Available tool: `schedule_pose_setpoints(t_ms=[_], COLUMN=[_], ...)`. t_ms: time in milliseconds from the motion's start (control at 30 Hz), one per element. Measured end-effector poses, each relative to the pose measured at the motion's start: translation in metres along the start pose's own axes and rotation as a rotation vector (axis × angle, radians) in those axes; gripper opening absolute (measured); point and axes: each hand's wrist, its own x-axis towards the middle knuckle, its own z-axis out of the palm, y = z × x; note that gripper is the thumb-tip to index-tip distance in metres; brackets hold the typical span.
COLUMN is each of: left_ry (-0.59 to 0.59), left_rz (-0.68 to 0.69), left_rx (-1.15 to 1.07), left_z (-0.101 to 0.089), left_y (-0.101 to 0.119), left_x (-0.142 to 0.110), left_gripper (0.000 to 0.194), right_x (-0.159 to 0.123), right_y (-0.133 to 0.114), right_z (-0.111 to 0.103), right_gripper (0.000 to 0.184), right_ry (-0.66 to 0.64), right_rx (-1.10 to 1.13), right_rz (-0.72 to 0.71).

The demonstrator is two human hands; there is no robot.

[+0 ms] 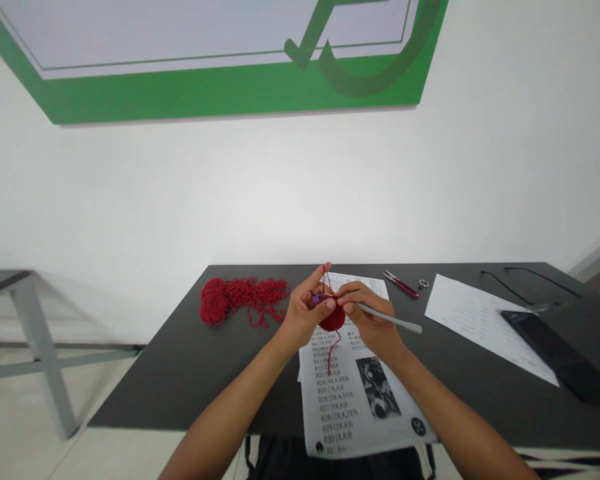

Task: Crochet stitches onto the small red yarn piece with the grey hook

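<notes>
A small round piece of red crochet [333, 320] is pinched in my left hand [300, 313], over the printed sheet. The left index finger points up with red working yarn looped over it. Beside the left thumb sits a small purple clip, apparently a stitch marker [318, 299]. My right hand [375, 320] is closed around a crochet hook [397, 321] with a grey handle, and its fingertips meet the top edge of the piece. Fingers hide most of the hook's tip. A red yarn tail [331, 357] hangs below the piece.
Red yarn [214, 303], part wound and part loose, lies left on the dark table [180, 380]. A printed pattern sheet [335, 407] is below my hands. Rightward are thread snips [403, 285], a ring [423, 284], another paper [473, 317], glasses [507, 288] and a phone [545, 347].
</notes>
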Motion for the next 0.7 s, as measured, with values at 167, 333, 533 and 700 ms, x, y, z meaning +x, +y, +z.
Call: schedule_pose_setpoints(t_ms=[167,333,533,700], left_ry=[-0.094,-0.153,-0.134,-0.153], left_rz=[0.044,0.013,0.013,0.006], left_rx=[0.077,-0.035,-0.080,-0.069], left_z=[-0.007,-0.005,-0.009,-0.013], left_y=[0.001,0.005,0.008,0.012], left_x=[0.000,-0.001,-0.001,0.002], left_gripper=[0.086,0.091,0.095,0.095], right_x=[0.006,0.009,0.006,0.002], right_y=[-0.003,-0.005,-0.006,-0.010], right_z=[-0.007,-0.013,-0.019,-0.018], right_gripper=[0.008,0.006,0.007,0.005], right_ry=[-0.052,-0.109,-0.135,-0.105], right_rx=[0.009,0.037,0.111,0.141], right_rz=[-0.010,-0.020,0.063,0.174])
